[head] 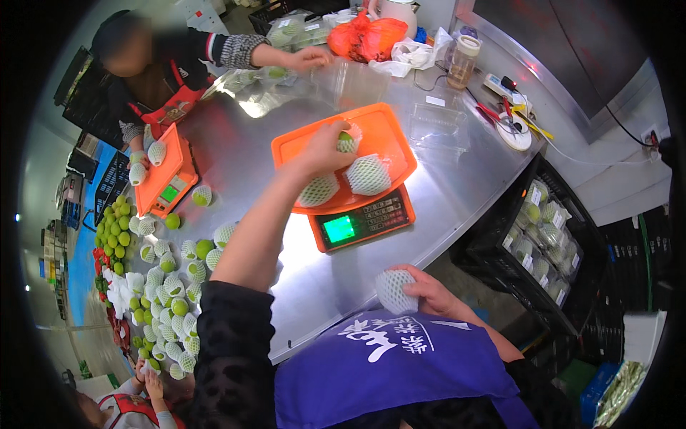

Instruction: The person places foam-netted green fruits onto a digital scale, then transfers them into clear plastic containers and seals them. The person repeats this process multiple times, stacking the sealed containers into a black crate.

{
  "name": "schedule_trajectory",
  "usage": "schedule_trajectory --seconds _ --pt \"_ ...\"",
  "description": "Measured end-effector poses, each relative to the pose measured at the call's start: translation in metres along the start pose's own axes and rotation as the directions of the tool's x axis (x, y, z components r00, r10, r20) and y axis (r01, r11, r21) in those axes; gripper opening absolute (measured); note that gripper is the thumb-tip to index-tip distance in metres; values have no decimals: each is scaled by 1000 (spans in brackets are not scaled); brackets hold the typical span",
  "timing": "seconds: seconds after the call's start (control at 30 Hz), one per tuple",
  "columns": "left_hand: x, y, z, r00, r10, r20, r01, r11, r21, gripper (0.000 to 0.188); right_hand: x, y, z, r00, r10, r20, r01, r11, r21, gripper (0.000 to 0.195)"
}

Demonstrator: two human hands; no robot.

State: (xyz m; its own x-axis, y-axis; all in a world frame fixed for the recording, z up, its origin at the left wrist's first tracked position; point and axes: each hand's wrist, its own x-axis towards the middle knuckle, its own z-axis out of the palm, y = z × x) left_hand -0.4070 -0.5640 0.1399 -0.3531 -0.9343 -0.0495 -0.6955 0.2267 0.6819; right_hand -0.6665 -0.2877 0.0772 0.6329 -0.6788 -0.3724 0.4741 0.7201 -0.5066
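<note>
My left hand [328,147] is over the orange plastic tray [399,155] of a digital scale [364,220], its fingers around a green fruit [348,140] in a white foam net. Two more foam-netted fruits lie on that tray: one [368,175] just below my fingers, the other [318,190] partly behind my forearm. The scale's display is lit green. Near the table's front edge, in front of my purple apron, my right hand [429,292] holds another foam-netted fruit [396,291]; the net hides most of the fruit.
Many netted and bare green fruits [171,322] lie on the metal table [236,145] at left. A co-worker [161,86] handles fruits at a second orange scale [166,182]; another person [131,402] is at lower left. Clear packs, bottle [463,61] and pliers stand or lie beyond. A black crate [493,230] holds packed fruits.
</note>
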Motion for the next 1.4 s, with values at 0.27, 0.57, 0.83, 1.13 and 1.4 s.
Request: schedule_trajectory --seconds 0.27,0.57,0.83,1.13,1.4 --pt "-88 36 -83 915 50 -401 -136 973 -188 73 6 0 -2 1000 -28 -8 28 998 61 55" --pt "-236 -25 -76 892 -170 -419 -48 885 -462 58 25 33 34 986 157 61 -154 987 -45 56" --pt "-275 -46 -89 839 -207 -503 -69 877 -475 57 35 49 61 976 211 55 -209 977 -44 58" --pt "-160 7 -61 932 68 -356 -123 983 -134 62 32 12 51 992 75 105 -74 997 -19 68" --pt "-19 17 6 993 30 -117 -14 991 136 61 31 -110 36 858 -512 26 488 800 -348 69"
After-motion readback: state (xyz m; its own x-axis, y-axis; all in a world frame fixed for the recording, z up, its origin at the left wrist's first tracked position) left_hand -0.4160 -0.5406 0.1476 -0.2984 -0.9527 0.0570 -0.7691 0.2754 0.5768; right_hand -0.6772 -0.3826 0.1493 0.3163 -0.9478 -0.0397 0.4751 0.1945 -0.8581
